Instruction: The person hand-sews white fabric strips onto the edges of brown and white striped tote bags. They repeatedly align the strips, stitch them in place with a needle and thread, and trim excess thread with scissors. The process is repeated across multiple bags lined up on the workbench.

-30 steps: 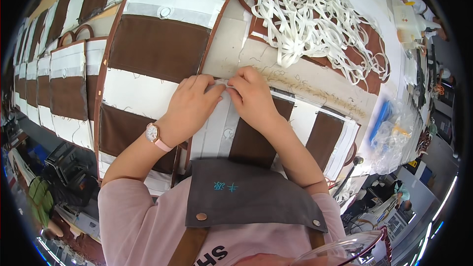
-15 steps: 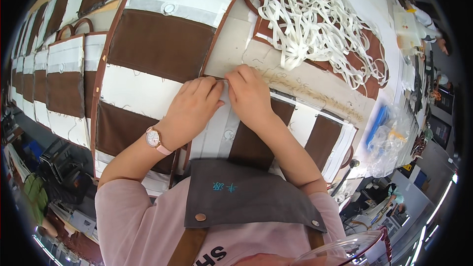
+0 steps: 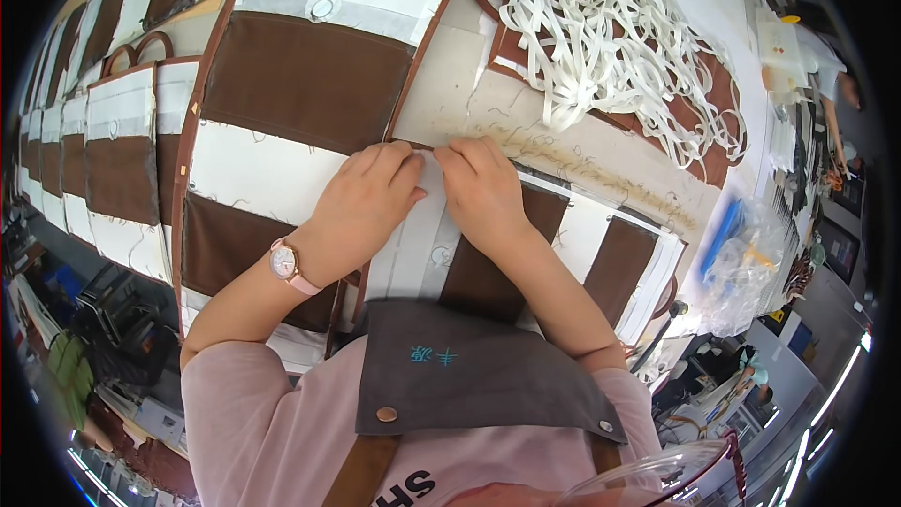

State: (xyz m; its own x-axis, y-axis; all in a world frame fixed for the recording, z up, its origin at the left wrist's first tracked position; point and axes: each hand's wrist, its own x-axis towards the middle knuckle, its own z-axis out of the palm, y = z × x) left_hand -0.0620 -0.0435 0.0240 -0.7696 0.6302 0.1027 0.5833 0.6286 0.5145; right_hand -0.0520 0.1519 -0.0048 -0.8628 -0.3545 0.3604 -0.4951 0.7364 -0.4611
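Observation:
A brown-and-white bag panel (image 3: 483, 268) with dark-edged sides and a round metal snap lies in front of me, near my apron. My left hand (image 3: 361, 207), a pink-strapped watch on its wrist, is closed with fingertips pinched on the panel's far left corner. Just right of it, my right hand (image 3: 486, 202) pinches the same far edge, a small gap between the two hands. The fingers' undersides are hidden. Beside my left forearm lies a larger brown-and-white striped bag piece (image 3: 305, 80) with brown trim, partly under that arm.
A tangled heap of white tape (image 3: 601, 47) rests on brown handled pieces at the far right. Several overlapping striped bag pieces (image 3: 122, 164) with handles line the left. Clear plastic bags (image 3: 746, 268) lie at the right table edge. Loose threads (image 3: 601, 174) litter the beige surface.
My fingertips, which nearly met at the panel's edge, are now a little farther apart. My right hand has shifted slightly right, and the panel stays in place.

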